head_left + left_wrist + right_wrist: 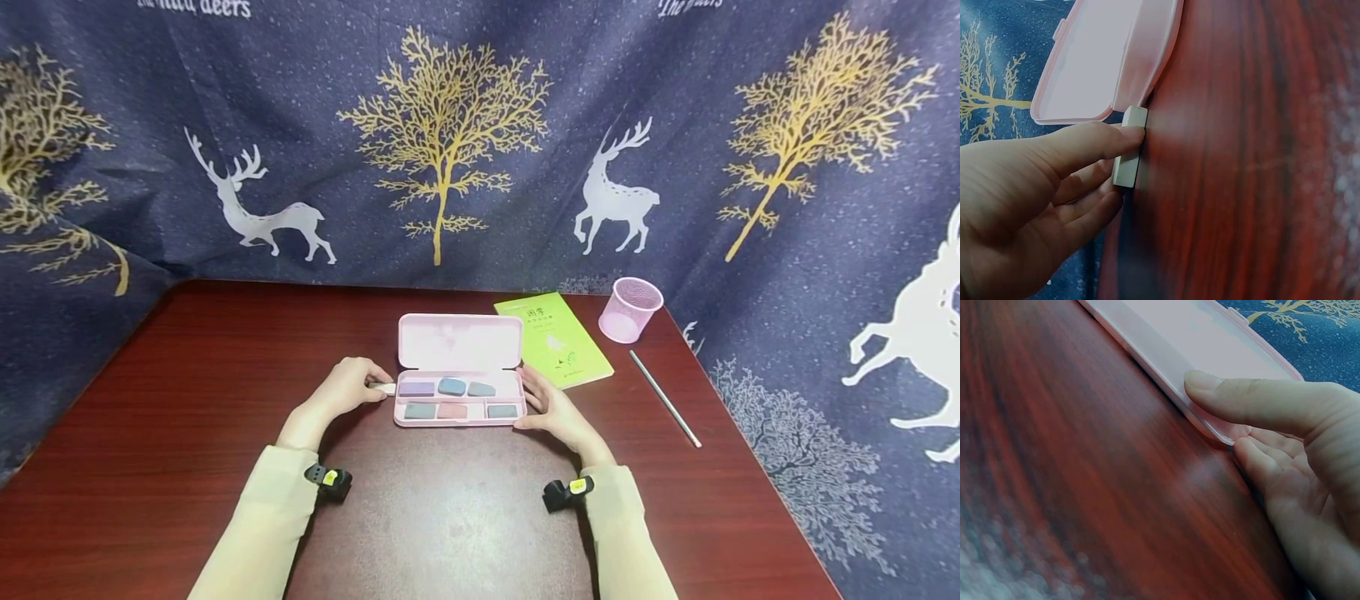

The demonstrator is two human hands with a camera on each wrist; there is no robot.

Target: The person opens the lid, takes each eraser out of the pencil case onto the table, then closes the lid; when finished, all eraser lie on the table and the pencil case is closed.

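Observation:
A pink pencil case lies with its lid raised, holding several eraser-like blocks, among them a purple one, a blue one and a pinkish one. Beside its left end, my left hand pinches a small whitish block, probably an eraser, between thumb and fingers. The block's upper end is close to the case; whether they touch I cannot tell. At the other end my right hand grips the case's corner, its thumb over the front edge and the fingers round the side.
A green book lies behind the case to the right, partly covered by the lid. Farther right stand a pink mesh pen holder and, lying before it, a pencil-like grey stick. A patterned blue cloth hangs behind the brown table.

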